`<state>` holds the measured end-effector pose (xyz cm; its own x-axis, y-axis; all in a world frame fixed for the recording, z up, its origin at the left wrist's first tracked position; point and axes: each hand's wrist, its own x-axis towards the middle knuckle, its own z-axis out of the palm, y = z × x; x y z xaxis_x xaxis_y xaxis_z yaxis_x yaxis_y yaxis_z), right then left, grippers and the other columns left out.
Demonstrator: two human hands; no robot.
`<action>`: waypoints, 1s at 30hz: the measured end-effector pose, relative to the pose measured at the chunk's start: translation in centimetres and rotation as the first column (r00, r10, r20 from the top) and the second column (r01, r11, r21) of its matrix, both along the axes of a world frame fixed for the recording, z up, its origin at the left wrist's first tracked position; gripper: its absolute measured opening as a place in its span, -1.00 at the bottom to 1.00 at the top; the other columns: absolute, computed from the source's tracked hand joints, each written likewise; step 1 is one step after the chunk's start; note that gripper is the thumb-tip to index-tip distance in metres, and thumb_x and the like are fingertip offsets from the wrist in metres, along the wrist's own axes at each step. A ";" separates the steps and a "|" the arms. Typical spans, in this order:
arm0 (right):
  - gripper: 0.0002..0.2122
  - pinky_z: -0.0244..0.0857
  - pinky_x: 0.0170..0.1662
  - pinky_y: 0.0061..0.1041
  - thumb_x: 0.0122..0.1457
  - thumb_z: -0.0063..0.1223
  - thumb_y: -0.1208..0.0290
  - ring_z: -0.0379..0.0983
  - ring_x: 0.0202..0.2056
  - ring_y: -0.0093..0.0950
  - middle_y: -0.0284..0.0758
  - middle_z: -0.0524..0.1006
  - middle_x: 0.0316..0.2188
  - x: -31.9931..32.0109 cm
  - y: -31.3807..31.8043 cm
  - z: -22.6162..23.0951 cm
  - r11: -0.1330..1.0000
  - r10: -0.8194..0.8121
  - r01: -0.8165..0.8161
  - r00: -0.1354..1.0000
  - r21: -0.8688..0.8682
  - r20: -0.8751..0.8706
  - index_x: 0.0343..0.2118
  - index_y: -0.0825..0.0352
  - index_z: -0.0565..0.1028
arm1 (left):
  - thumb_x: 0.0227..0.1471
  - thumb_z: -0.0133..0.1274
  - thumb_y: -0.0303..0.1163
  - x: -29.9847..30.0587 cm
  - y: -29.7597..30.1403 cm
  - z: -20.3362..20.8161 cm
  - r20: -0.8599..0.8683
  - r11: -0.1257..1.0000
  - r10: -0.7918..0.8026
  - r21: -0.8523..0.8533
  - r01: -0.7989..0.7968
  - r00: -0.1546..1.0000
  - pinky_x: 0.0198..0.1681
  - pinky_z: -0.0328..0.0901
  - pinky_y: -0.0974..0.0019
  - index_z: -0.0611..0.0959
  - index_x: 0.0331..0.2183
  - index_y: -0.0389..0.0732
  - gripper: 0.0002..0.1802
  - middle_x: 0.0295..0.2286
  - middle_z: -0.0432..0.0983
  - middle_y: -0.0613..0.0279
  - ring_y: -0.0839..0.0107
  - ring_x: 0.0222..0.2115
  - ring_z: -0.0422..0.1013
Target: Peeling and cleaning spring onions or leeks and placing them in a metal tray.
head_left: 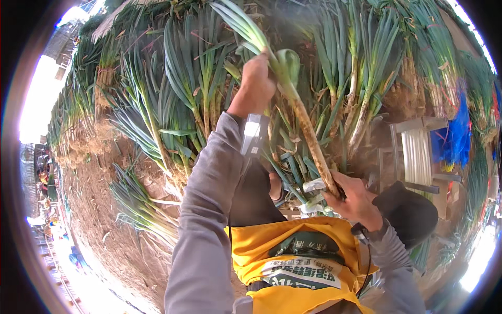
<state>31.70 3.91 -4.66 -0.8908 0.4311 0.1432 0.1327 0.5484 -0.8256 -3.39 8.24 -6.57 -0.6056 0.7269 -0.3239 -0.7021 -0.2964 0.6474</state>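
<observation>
A single long green onion (303,115) slants between my hands, leafy top at the upper left and brownish, soil-stained lower end at the lower right. My left hand (257,81) is closed around it where the leaves meet the stalk. A leaf (288,68) curls out beside that grip. Lower down, my right hand (353,199) pinches the root end near my yellow apron (293,240). Pale wrapping (314,184) shows by its fingertips; what it is exactly I cannot tell.
Several standing green onions (183,78) crowd the far side and left. A loose pile (141,204) lies on the dirt ground (94,193). At right stand a stool with a white woven seat (417,152) and a blue plastic bag (454,131).
</observation>
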 end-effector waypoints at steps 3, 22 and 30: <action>-0.62 0.39 -0.29 -0.28 0.18 0.24 0.44 0.56 -0.34 -0.18 -0.06 0.57 -0.31 0.4 1.8 -3.3 0.997 -0.049 0.044 0.996 0.065 0.075 0.02 0.47 0.47 | 0.31 0.00 -0.37 0.8 0.6 0.9 -0.027 0.978 0.006 0.207 0.000 1.000 -0.17 0.47 0.07 0.52 -0.16 -0.33 -0.80 -0.27 0.50 0.09 0.18 -0.26 0.50; -0.65 0.40 -0.25 -0.47 0.10 0.37 0.25 0.51 -0.37 -0.52 -0.22 0.62 -0.42 -17.0 10.5 0.4 0.951 -0.304 0.267 0.904 -0.157 -0.302 -0.23 0.45 0.59 | 0.33 -0.01 -0.23 4.6 0.3 4.0 -0.379 0.953 -0.089 0.236 0.189 0.921 -0.16 0.41 0.24 0.50 0.02 -0.30 -0.63 -0.18 0.51 0.15 0.34 -0.22 0.47; -0.68 0.42 -0.31 -0.55 0.14 0.34 0.20 0.50 -0.38 -0.57 -0.27 0.62 -0.38 -14.8 8.9 2.2 0.985 -0.171 0.165 0.954 -0.043 -0.245 -0.28 0.39 0.57 | 0.31 0.02 -0.24 4.4 0.6 2.9 -0.378 0.969 -0.072 0.194 0.155 0.923 -0.12 0.43 0.20 0.50 0.01 -0.26 -0.65 -0.20 0.50 0.18 0.34 -0.21 0.47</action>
<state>16.88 12.83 -2.42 -0.7431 0.5771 0.3387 0.0116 0.5172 -0.8558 0.98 8.88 -3.63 -0.5604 0.8247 0.0764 -0.4662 -0.3903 0.7939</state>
